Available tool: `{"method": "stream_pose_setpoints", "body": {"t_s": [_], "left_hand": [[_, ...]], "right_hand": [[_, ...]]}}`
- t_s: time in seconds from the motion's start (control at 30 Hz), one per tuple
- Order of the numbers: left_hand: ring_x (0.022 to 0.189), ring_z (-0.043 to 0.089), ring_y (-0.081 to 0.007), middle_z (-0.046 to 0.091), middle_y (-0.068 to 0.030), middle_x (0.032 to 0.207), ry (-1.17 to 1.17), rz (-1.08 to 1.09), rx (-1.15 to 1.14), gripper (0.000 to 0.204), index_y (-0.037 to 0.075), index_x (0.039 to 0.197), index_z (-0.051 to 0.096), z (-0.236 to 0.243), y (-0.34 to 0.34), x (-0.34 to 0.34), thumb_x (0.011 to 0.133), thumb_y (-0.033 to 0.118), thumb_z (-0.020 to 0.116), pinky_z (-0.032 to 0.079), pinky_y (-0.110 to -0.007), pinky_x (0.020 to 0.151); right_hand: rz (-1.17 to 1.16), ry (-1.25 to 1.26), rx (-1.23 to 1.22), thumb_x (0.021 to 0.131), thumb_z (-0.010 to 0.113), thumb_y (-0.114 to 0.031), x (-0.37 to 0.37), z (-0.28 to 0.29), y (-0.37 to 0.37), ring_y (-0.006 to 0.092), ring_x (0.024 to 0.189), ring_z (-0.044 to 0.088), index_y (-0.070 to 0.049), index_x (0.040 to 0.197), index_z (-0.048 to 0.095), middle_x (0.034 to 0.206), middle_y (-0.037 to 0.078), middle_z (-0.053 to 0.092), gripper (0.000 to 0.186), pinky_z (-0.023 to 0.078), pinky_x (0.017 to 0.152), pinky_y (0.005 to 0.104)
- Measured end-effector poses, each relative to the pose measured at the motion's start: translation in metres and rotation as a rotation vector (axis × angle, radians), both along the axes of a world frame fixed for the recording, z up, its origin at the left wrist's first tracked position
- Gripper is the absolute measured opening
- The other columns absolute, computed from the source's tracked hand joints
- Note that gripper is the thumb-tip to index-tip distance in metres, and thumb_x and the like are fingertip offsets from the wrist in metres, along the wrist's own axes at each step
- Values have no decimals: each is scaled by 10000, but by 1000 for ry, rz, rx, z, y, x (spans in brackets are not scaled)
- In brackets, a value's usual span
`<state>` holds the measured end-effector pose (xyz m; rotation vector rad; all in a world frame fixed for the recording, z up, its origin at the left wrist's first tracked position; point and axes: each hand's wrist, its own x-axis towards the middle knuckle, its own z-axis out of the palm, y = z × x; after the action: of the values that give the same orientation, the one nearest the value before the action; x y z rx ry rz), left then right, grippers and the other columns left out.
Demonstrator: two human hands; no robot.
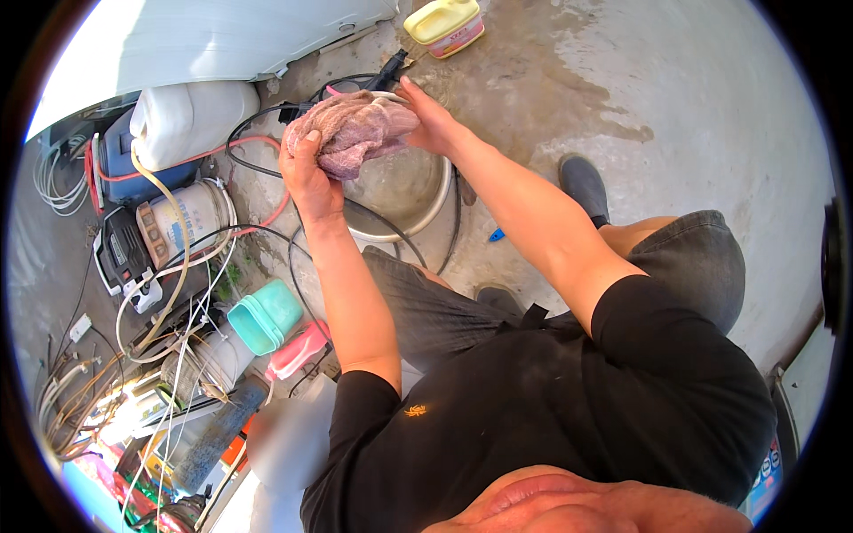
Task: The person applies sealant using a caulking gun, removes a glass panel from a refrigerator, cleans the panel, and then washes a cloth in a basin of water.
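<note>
A crumpled pinkish-purple cloth is raised in front of me, above a round metal basin on the floor. My left hand grips its left side, the thumb pressed on top and the other fingers hidden underneath. At the cloth's right edge is my right hand, holding that side. One of its fingers reaches out past the fabric, while the rest are partly hidden. Just beyond the cloth lies a black hose fitting with black hose looping round the basin.
A yellow jug stands on wet concrete ahead. To the left are a white jerrycan, a bucket, a black-and-white machine and tangled hoses. A teal container and pink scoop-like item lie nearer. My shoe is on the right.
</note>
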<state>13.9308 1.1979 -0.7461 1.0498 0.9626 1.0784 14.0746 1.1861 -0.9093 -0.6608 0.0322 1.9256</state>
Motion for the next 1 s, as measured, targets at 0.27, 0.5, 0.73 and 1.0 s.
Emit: {"method": "stream_pose_setpoints", "body": {"t_s": [0.27,0.5,0.73,1.0], "left_hand": [[1091,582,-246,607,-129,1166,-119,30,-239,330,-12,1170,549,-109,16,21,908,172,470,456,-384,973],[1067,586,-222,602,-91,1168,-249,-72,-488,371,35,1185,549,-117,22,86,971,333,496,476,-373,941],[833,624,-217,632,-98,975,60,109,-142,237,-21,1030,565,-112,40,104,934,196,559,525,-377,776],[718,540,-99,649,-36,793,695,-31,580,324,-34,875,652,-12,52,130,888,289,670,460,-261,657]], "right_hand": [[-320,189,22,935,585,-313,25,14,5,225,1006,637,-31,1115,601,1108,106,654,335,508,916,382],[-383,-1170,197,805,719,-326,45,25,-10,289,1096,547,17,1123,594,1150,149,586,484,447,941,400],[-481,-1562,279,833,641,-441,39,46,-23,391,1150,487,7,1179,561,1240,203,497,572,392,969,472],[-230,-1717,77,923,539,-461,134,13,-9,315,1034,604,31,1179,579,1144,215,609,557,483,837,385]]}}
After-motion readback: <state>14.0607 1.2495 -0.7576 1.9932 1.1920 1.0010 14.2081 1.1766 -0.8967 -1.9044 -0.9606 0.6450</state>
